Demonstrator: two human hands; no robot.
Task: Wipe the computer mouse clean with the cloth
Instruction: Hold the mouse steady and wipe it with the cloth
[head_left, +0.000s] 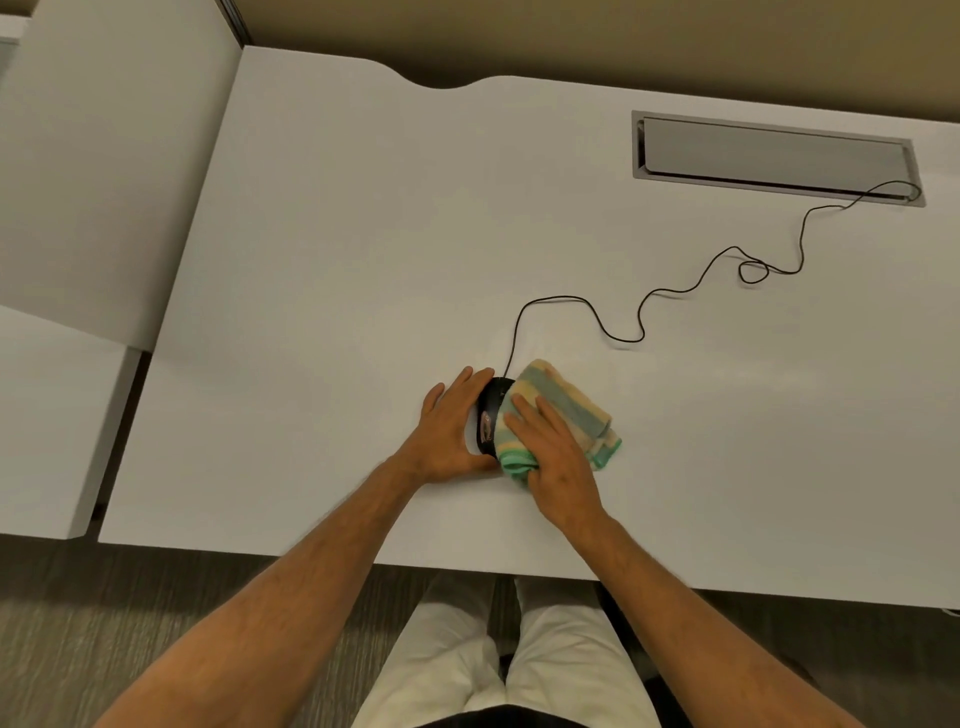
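Observation:
A black wired computer mouse (489, 415) sits on the white desk (322, 291), near its front edge. My left hand (449, 423) cups the mouse's left side, fingers pointing away from me. A folded cloth (563, 402) with green, yellow and grey stripes covers the mouse's right side. My right hand (550, 457) lies flat on the cloth and presses it against the mouse. Only a narrow strip of the mouse shows between the two hands.
The mouse's black cable (644, 306) snakes back and right across the desk into a grey cable hatch (774, 156) at the far right. A second white surface (57, 415) adjoins the desk on the left. My legs are under the front edge.

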